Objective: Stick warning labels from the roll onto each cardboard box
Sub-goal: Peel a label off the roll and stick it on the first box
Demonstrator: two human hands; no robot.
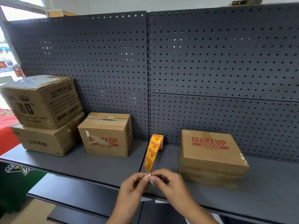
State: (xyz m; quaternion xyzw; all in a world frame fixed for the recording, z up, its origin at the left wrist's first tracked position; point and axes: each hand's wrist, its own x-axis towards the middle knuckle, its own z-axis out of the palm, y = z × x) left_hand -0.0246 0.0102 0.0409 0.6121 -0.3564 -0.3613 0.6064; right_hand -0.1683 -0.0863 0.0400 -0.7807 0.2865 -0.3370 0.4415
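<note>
The strip of labels is glossy paper, with square yellow stickers that have red borders and a red mark in the middle. It runs up and away from the fingers to the roll, which stands on its edge on the shelf, far behind the fingers and close to the pegboard. The shelf is flat, matt, dark grey metal. The pegboard is the same colour, with regular rows of small round holes.

Both hands meet at the near end of the strip. The left hand comes from below with its fingers curled, and its thumb and forefinger pinch the end of the strip. The right hand comes from the right side. Its fingers are also curled and pinch the same end, so the fingertips of the two hands touch. A small white piece of paper hangs down between them.

Just to the right of the fingers stands the low cardboard box, brown and a little crushed at the bottom, with red letters MAKEUP. Behind and to the left of the fingers is the taller cardboard box, whose red print is partly under a torn pale patch. Far to the left are two stacked cardboard boxes with black print.
</note>
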